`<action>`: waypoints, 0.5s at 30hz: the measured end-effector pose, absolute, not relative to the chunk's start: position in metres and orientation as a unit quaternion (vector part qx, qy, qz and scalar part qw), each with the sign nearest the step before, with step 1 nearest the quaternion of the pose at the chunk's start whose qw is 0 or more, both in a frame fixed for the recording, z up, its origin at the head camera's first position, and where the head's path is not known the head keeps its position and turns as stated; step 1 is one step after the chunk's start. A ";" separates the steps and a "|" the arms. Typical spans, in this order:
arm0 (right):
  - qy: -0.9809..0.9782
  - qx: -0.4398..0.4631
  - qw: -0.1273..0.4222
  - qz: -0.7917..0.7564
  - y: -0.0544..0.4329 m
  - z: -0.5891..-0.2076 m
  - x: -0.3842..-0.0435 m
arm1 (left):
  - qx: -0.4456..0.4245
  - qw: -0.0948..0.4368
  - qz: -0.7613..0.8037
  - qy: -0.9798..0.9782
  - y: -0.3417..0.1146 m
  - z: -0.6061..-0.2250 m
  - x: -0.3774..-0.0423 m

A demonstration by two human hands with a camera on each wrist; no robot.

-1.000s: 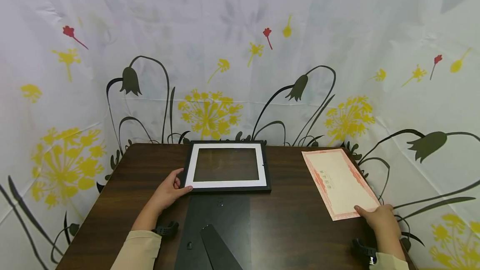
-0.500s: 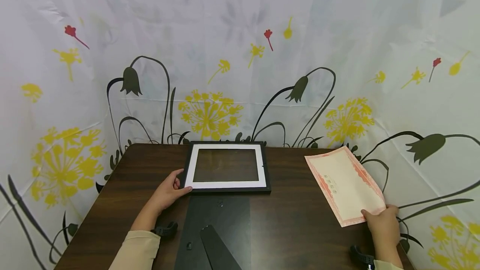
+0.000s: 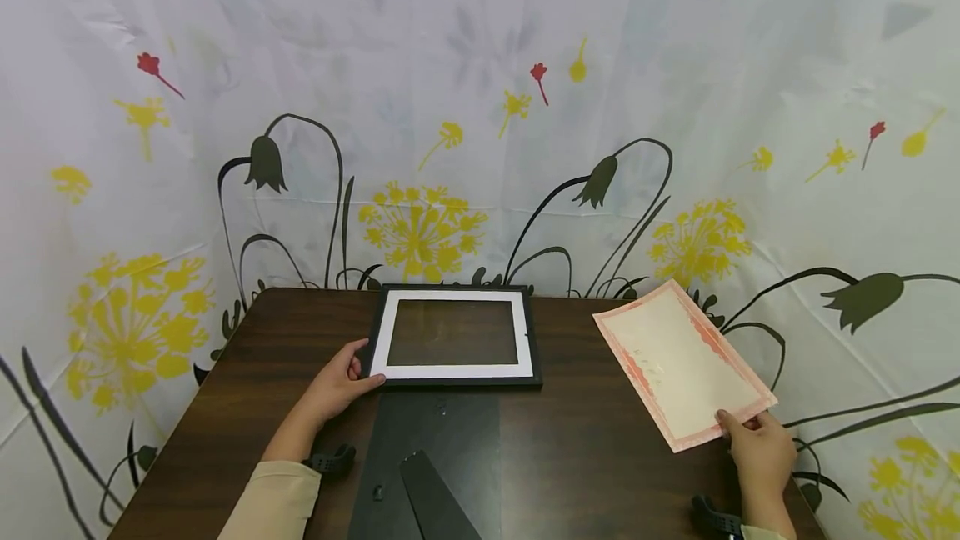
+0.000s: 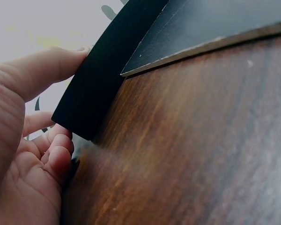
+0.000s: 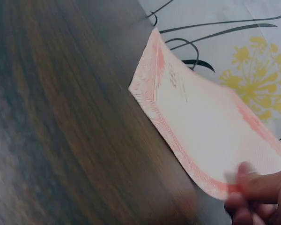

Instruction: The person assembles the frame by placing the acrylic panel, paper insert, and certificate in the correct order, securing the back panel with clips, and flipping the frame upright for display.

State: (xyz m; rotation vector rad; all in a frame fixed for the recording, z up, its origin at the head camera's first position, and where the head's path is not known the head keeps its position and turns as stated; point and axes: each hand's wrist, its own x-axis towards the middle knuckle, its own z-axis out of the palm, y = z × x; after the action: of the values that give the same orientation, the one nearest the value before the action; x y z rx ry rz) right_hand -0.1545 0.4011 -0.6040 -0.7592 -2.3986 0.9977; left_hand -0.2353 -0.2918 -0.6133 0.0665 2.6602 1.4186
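Observation:
A black picture frame (image 3: 457, 380) with a white mat lies at the back middle of the table. My left hand (image 3: 335, 386) grips its near left corner, thumb on top and fingers curled at the side; the left wrist view shows the thumb on the black edge (image 4: 96, 70). At the right, a cream certificate sheet (image 3: 678, 357) with a red-pink patterned border is pinched by its near right corner in my right hand (image 3: 761, 448). In the right wrist view the sheet (image 5: 201, 126) bends, tilted up over the table's right side.
The black backing board (image 3: 465, 440) with its stand leg (image 3: 435, 494) lies in front of the frame, near the table's front. Brown wood-grain table (image 3: 592, 440) ends at the right below my right hand. A flower-printed curtain (image 3: 480, 107) hangs close behind.
My right hand has raised the certificate off the table, turned it slightly and shifted it a little. The left hand and the picture frame have stayed in place.

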 end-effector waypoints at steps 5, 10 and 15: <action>-0.830 -0.263 0.233 0.432 0.391 -0.601 -0.158 | 0.021 0.064 0.469 0.881 -0.292 -0.615 -0.236; -0.815 -0.241 0.267 0.454 0.381 -0.600 -0.162 | 0.023 0.062 0.468 0.881 -0.292 -0.615 -0.236; -0.810 -0.219 0.293 0.458 0.373 -0.596 -0.165 | 0.025 0.063 0.467 0.882 -0.292 -0.615 -0.236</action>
State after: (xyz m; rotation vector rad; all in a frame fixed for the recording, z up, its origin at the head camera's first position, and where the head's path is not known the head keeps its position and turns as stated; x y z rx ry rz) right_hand -0.1650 0.3725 -0.5955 -0.5827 -2.1580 1.2193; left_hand -0.2357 -0.2920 -0.6148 0.0763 2.6634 1.4112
